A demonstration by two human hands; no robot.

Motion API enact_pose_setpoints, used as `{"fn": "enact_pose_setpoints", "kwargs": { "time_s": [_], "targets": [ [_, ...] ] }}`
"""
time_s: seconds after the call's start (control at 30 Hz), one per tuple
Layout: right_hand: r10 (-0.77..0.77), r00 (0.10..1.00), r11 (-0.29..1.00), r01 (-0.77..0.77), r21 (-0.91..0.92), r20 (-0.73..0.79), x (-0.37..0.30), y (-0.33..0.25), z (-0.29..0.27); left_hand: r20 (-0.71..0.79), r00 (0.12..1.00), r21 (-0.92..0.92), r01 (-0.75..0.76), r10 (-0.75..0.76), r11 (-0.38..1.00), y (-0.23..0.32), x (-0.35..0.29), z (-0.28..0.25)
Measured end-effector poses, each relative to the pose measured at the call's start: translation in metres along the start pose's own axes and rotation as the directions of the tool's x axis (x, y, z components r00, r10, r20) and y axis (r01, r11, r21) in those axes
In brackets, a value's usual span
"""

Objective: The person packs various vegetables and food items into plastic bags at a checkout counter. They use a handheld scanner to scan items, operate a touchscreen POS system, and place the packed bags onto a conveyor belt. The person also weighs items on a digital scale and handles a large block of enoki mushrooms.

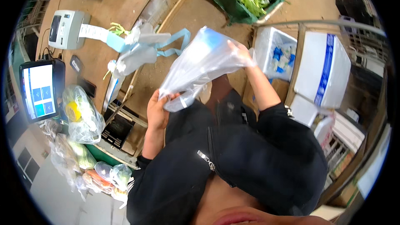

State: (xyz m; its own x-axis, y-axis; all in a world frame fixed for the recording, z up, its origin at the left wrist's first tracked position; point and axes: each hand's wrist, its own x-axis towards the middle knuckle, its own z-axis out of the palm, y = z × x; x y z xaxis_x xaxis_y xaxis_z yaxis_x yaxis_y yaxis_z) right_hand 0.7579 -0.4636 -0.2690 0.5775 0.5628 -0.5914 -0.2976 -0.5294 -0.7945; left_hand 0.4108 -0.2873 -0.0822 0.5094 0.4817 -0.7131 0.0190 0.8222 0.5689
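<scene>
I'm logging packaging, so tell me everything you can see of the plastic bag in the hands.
The bag is thin, translucent, whitish plastic, creased and glossy, with a blue patch at its far end. It is held up in the air, slanting from lower left to upper right. The left hand pinches its near end; the right hand meets its right side. Whether fingers are inside is unclear.

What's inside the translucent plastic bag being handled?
The plastic bag shows a blue patch at its far end; whether that lies inside is unclear. Cloudy folds between the left hand and right hand hide the rest.
</scene>
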Motion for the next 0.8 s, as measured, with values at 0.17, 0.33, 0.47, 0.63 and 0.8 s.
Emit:
{"fn": "enact_pose_setpoints", "kwargs": {
  "time_s": [0.17,0.33,0.47,0.63,0.8],
  "targets": [
    [-0.009,1.0,0.87,-0.005,-0.494,-0.025,-0.053,0.082,0.019,0.397,0.918,-0.622,0.275,-0.008,0.733,0.005,-0.018,-0.027],
    [0.452,0.792,0.825,-0.195,-0.531,0.411,-0.134,-0.014,0.026,0.173,0.955,-0.198,0.272,-0.239,0.942,-0.007,-0.034,-0.018],
    [0.449,0.706,0.809,-0.582,0.088,0.547,-0.125,0.054,-0.051,0.13,0.873,0.187,0.444,-0.47,0.876,-0.065,-0.016,-0.068],
    [0.234,0.451,0.881,-0.472,-0.008,-0.861,-0.066,0.307,-0.249,-0.127,0.773,0.049,0.631,-0.622,0.774,-0.123,0.029,-0.1],
    [0.213,0.212,0.704,-0.71,-0.001,-0.954,0.015,0.352,-0.315,-0.463,0.65,0.002,0.681,-0.603,0.732,-0.124,0.07,-0.093]
  ]
}}
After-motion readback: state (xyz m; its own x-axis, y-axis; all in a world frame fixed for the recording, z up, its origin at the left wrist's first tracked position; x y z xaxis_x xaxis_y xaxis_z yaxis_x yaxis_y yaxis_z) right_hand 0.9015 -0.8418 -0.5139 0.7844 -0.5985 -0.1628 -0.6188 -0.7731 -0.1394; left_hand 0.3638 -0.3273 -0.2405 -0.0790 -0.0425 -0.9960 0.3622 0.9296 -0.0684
